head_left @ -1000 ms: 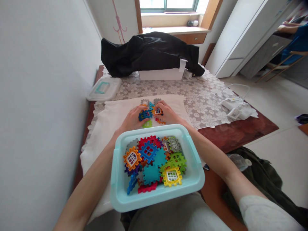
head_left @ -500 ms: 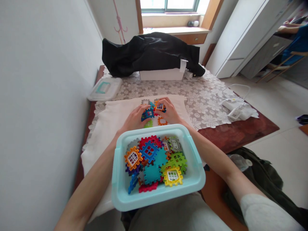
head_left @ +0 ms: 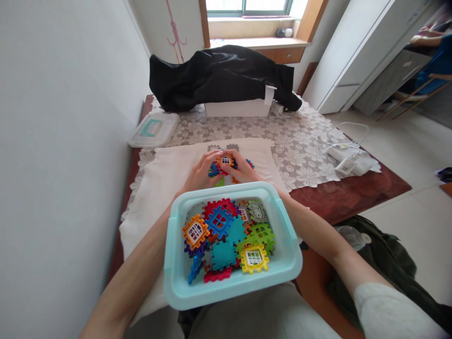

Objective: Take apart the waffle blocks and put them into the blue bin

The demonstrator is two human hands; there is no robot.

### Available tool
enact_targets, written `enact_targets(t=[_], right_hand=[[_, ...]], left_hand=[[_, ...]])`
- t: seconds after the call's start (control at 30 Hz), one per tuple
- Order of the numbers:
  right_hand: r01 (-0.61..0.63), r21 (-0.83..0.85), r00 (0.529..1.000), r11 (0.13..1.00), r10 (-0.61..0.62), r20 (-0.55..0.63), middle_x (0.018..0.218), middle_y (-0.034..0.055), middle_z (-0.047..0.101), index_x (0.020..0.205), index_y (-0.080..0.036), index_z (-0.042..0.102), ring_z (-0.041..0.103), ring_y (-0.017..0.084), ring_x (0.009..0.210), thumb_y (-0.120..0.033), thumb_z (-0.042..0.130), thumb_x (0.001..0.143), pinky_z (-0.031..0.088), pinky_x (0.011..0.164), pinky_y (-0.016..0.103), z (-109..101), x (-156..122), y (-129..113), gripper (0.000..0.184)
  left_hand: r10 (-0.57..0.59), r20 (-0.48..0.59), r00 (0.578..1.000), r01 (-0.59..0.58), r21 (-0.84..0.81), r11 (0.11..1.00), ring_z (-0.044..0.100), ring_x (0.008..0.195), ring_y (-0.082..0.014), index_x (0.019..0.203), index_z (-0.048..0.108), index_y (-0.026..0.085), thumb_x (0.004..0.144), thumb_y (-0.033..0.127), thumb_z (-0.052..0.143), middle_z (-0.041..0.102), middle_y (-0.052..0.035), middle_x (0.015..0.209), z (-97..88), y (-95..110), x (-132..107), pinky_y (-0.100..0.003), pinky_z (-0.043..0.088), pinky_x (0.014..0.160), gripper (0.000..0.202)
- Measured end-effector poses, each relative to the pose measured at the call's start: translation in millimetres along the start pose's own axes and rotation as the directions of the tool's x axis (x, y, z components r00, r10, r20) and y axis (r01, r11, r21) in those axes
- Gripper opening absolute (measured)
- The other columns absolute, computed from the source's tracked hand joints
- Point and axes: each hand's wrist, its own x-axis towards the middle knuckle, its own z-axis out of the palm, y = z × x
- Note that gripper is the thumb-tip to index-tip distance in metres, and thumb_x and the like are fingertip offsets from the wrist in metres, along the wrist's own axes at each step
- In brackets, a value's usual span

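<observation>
My left hand (head_left: 203,173) and my right hand (head_left: 240,168) meet over a small cluster of interlocking plastic building pieces (head_left: 217,168) on a white cloth (head_left: 158,197). Fingers of both hands press on an orange window piece (head_left: 226,160), and a blue piece (head_left: 213,170) sits under my left fingers. A green piece (head_left: 219,182) shows below my hands. Grey pieces (head_left: 213,148) lie just beyond them. Right in front of my wrists stands a pale turquoise tray (head_left: 229,189), heaped with several similar pieces.
To the left rises a white wall (head_left: 70,141). A plastic lid (head_left: 153,130) lies on the lace tablecloth (head_left: 300,155), and a black cloth (head_left: 219,77) is draped over a white box. White cables and chargers (head_left: 346,162) lie to the right. A person in a blue sleeve (head_left: 434,61) sits far right.
My hands have drawn closer together, and the orange window piece has moved down and left between them. The blue piece is now mostly covered by my left fingers.
</observation>
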Motion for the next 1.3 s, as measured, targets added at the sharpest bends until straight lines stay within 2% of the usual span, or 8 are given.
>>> enact_targets(t=[0.23,0.53,0.7,0.8,0.9,1.07,1.2,1.3], right_hand=[[-0.039,0.091,0.996,0.995,0.032,0.082,0.133,0.008,0.074,0.129,-0.031,0.069,0.062,0.03,0.138,-0.074,0.078,0.098,0.06,0.11,0.04,-1.6,-6.2,-4.6,0.054],[-0.055,0.182,0.977,0.982,0.015,0.215,0.122,0.0047,0.07,0.121,-0.027,0.07,0.063,0.022,0.113,-0.087,0.073,0.096,0.057,0.093,0.032,-5.0,-4.0,-0.8,0.065],[-0.132,0.142,0.959,0.981,0.09,0.268,0.107,0.0003,0.065,0.115,-0.026,0.07,0.056,0.016,0.087,-0.087,0.067,0.1,0.048,0.073,0.029,-8.5,-6.5,-9.5,0.063],[-0.157,0.155,0.955,0.975,0.109,0.277,0.103,0.0003,0.065,0.107,-0.027,0.07,0.056,0.017,0.087,-0.091,0.069,0.096,0.05,0.073,0.029,-10.5,-5.3,-10.0,0.065],[-0.165,0.213,0.957,0.963,0.104,0.269,0.103,0.0009,0.066,0.101,-0.028,0.07,0.059,0.018,0.091,-0.091,0.073,0.093,0.054,0.076,0.029,-9.5,-4.6,-5.1,0.064],[-0.332,0.376,0.917,0.865,0.203,0.342,0.089,-0.0044,0.06,0.105,-0.027,0.066,0.052,0.012,0.068,-0.085,0.083,0.089,0.045,0.057,0.024,-2.1,-5.1,5.0,0.062],[-0.363,0.505,0.926,0.783,0.243,0.289,0.089,-0.0042,0.065,0.099,-0.027,0.065,0.056,0.014,0.072,-0.084,0.093,0.079,0.051,0.064,0.026,-0.4,-1.0,3.5,0.066],[-0.322,0.568,0.946,0.757,0.236,0.222,0.095,-0.0012,0.073,0.099,-0.026,0.068,0.065,0.017,0.085,-0.085,0.097,0.072,0.058,0.077,0.029,-4.9,4.0,-2.6,0.071]], left_hand=[[-0.109,-0.061,0.992,0.11,0.012,0.994,0.082,0.121,-0.027,0.155,0.061,0.03,0.11,0.051,0.077,0.074,-0.0113,0.15,1.8,1.3,-1.6,-0.041,0.069,0.106,0.053],[-0.117,-0.117,0.986,0.137,0.182,0.974,0.075,0.078,-0.0181,0.105,0.075,0.024,0.105,0.053,0.083,0.082,-0.0051,0.105,-1.6,-2.2,-1.1,-0.03,0.056,0.071,0.03],[-0.067,-0.116,0.991,0.089,0.192,0.977,0.071,0.074,-0.0182,0.102,0.074,0.024,0.105,0.056,0.081,0.08,-0.0047,0.099,-2.7,-2.2,-1.1,-0.031,0.053,0.068,0.033],[-0.077,-0.117,0.99,0.099,0.188,0.977,0.072,0.076,-0.0196,0.1,0.073,0.024,0.106,0.063,0.079,0.08,-0.0051,0.098,-3.1,0.1,-0.2,-0.033,0.055,0.07,0.039],[-0.124,-0.084,0.989,0.137,0.175,0.975,0.074,0.08,-0.0216,0.1,0.074,0.025,0.104,0.07,0.078,0.08,-0.0061,0.099,-4.2,2.1,0.9,-0.034,0.058,0.074,0.045],[-0.185,-0.049,0.981,0.191,0.153,0.97,0.074,0.083,-0.0228,0.101,0.073,0.025,0.1,0.086,0.071,0.079,-0.0078,0.099,-6.5,2.5,1.7,-0.035,0.059,0.076,0.061],[-0.197,-0.048,0.979,0.201,0.123,0.972,0.072,0.08,-0.0223,0.107,0.074,0.024,0.101,0.097,0.056,0.08,-0.0085,0.101,-8.7,3.7,1.6,-0.036,0.059,0.074,0.075],[-0.229,-0.068,0.971,0.235,0.088,0.968,0.073,0.084,-0.0232,0.113,0.074,0.023,0.112,0.089,0.038,0.079,-0.0094,0.104,-10.0,2.5,1.5,-0.037,0.058,0.075,0.075]])
